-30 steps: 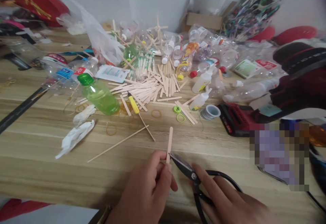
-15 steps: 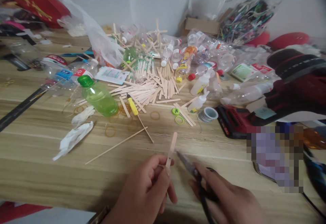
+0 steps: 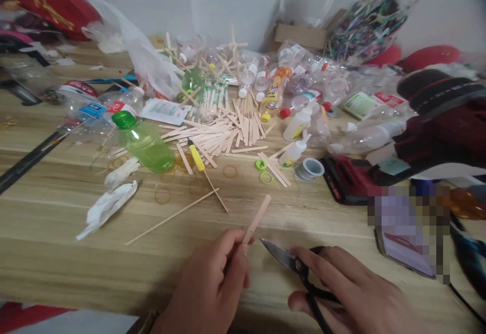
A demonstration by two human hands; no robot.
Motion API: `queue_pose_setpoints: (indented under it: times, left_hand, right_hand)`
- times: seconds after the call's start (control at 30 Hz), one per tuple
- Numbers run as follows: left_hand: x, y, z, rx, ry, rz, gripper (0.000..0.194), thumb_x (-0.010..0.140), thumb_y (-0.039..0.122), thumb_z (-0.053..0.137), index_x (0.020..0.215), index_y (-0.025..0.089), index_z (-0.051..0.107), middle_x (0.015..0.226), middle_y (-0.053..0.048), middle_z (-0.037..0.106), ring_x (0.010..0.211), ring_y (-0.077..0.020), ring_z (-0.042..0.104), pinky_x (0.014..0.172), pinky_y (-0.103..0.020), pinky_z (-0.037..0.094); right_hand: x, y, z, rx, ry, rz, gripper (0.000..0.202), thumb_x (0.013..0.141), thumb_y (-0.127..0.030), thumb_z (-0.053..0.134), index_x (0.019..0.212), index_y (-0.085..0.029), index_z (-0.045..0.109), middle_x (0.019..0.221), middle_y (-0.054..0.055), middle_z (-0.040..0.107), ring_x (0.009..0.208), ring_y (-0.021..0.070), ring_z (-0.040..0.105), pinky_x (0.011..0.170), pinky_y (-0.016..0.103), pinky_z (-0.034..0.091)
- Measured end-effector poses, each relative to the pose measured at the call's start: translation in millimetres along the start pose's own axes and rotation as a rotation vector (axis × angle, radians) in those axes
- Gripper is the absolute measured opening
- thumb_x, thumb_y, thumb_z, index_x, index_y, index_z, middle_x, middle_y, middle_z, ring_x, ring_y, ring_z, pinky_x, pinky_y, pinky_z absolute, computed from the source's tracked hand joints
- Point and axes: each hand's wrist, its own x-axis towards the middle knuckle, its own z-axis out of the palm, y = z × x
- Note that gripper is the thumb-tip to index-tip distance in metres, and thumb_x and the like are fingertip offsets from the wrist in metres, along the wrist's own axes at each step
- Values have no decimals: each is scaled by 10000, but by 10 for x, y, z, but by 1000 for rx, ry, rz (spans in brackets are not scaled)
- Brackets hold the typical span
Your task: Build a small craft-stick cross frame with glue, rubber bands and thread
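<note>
Between the thumb and fingers of my left hand [image 3: 216,281] is a flat wooden stick [image 3: 257,218], its rounded end pointing up and to the right. Black-handled scissors [image 3: 281,255] are in my right hand [image 3: 349,283], with the fingers around the handles. The blade tips lie just right of the stick, apart from it. Beyond my hands, a yellow-handled screwdriver [image 3: 196,157] lies by a thin wooden skewer [image 3: 172,216]. A heap of flat sticks [image 3: 212,134] spreads over the middle of the wooden table [image 3: 56,268].
A green bottle [image 3: 144,144] stands at left, near crumpled white tissue [image 3: 108,207]. Glue bottles [image 3: 294,152], a wire spool [image 3: 309,169] and a red-black power tool [image 3: 353,179] are at right, with a phone [image 3: 406,253] nearer. Many plastic bottles lie behind.
The stick in my left hand has tilted further right. My right hand's thumb has spread lower, with the scissor handles wider apart, and the blades have dropped slightly away from the stick.
</note>
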Motion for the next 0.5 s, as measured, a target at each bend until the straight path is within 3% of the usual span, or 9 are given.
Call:
queue_pose_setpoints:
  times: [0.2, 0.33, 0.5]
  left_hand:
    - [-12, -19, 0, 220, 56, 86, 335, 970, 315, 342, 974, 216, 661, 569, 28, 577, 525, -145, 549, 501, -227, 373]
    - [-10, -48, 13, 291, 80, 119, 315, 973, 289, 354, 955, 225, 662, 645, 8, 663, 579, -153, 611, 511, -228, 392]
    - [-11, -56, 25, 357, 107, 184, 292, 967, 245, 362, 954, 243, 654, 797, 3, 746, 719, -175, 695, 613, -246, 454]
  right_hand:
    - [14, 34, -50, -139, -6, -61, 383, 1021, -439, 298, 1198, -229, 565, 801, 29, 662, 614, 155, 686, 509, 243, 536]
    - [3, 39, -69, -232, 30, -115, 383, 1040, -398, 266, 1228, -204, 538, 772, 0, 669, 517, 126, 646, 454, 241, 477]
    - [70, 17, -162, -369, 80, -200, 387, 1054, -333, 219, 1164, -179, 556, 694, -13, 650, 535, 134, 645, 439, 266, 419]
